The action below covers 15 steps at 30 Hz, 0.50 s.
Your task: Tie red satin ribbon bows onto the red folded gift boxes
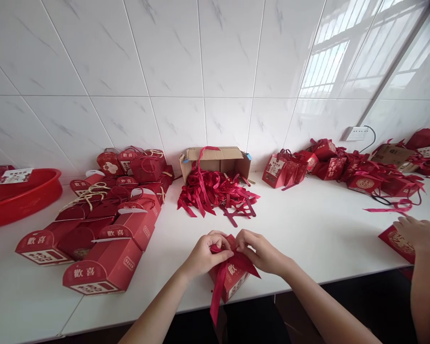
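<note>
A red gift box (235,282) with pale lettering stands at the table's front edge, between my hands. Across its top runs a dark red ribbon (219,291), one tail hanging over the front and another pointing right. My left hand (209,253) pinches the ribbon on the left of the box top. From the right, my right hand (260,251) has its fingers closed on the ribbon near the middle of the box top. The fingers hide part of the ribbon, so I cannot tell whether it is knotted.
Red gift boxes (103,263) crowd the left, beside a red plastic basin (39,198). A cardboard box (215,155) spills ribbons (218,191) ahead. More boxes (327,167) line the wall. At right, another person's hand (421,234) rests on a red box (394,241).
</note>
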Motion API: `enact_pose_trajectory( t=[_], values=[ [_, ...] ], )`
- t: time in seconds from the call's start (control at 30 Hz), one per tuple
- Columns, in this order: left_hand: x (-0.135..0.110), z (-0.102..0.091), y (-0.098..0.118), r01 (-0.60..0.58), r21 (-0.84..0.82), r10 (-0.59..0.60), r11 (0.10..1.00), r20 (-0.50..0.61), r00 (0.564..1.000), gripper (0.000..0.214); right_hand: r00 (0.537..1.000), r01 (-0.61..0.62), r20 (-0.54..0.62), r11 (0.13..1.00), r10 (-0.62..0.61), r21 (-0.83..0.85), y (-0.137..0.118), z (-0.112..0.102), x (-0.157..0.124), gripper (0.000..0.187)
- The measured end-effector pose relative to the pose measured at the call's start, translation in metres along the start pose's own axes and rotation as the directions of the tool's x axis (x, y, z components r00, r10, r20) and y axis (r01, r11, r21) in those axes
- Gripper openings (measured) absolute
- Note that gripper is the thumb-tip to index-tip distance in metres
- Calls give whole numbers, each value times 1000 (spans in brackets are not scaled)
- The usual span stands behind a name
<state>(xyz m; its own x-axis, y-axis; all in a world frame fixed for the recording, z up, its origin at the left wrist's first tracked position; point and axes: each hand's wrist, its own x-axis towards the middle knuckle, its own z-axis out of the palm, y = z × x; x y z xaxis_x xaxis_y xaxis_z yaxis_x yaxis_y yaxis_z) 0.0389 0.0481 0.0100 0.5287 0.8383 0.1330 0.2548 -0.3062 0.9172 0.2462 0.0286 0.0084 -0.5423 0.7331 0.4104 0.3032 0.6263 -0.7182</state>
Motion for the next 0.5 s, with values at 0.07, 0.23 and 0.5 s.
enact_pose_trajectory(
  t=[0.07, 0.23, 0.5],
  values=[
    [0, 1, 0, 11, -8, -11, 1000, -12, 1000, 34, 1000, 3, -29, 1000, -3, 8, 1, 2, 0, 17],
    [-1, 2, 2, 16, 6, -16, 1000, -22, 1000, 32, 997, -10, -79, 999, 14, 44, 6, 1, -2, 18],
    [-5, 2, 2, 52, -33, -53, 998, -30, 998, 19, 989, -17, -146, 1000, 20, 24, 12, -6, -7, 23]
  ],
)
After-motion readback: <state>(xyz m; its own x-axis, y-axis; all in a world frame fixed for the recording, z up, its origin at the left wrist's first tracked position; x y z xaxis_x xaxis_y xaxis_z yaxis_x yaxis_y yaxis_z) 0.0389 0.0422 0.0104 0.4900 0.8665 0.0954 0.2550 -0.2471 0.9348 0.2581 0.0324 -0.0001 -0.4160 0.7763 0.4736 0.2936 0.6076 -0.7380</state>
